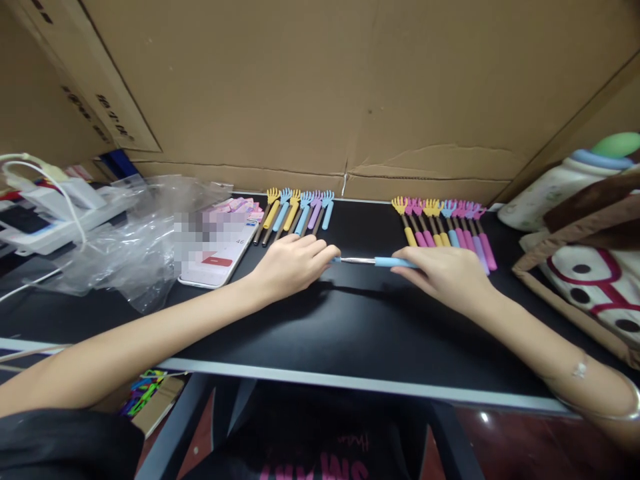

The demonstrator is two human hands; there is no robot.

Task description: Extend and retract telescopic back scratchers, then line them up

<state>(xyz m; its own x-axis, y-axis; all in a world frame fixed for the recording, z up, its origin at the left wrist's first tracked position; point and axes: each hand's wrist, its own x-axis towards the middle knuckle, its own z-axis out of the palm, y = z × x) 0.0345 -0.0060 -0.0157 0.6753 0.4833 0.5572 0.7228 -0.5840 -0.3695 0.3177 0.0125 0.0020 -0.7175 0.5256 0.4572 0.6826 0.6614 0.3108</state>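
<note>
Both my hands hold one blue back scratcher (387,262) level above the black table. Its shiny metal rod shows between two light blue ends. My left hand (295,265) is closed around the left end, so its tip is mostly hidden in the fingers. On the right, the blue handle is pinched between the thumb and fingers of my right hand (445,273). Behind my left hand lies a group of back scratchers (300,212) in yellow, blue and purple. A second row of back scratchers (445,227), in yellow, pink, blue and purple, lies behind my right hand.
A phone (220,257) with a lit screen lies left of my left hand, near a crumpled clear plastic bag (135,247). A white power strip (65,213) with cables stands farther left. At the right are a bottle (555,187) and a patterned bag (590,280). Cardboard (300,87) walls the back.
</note>
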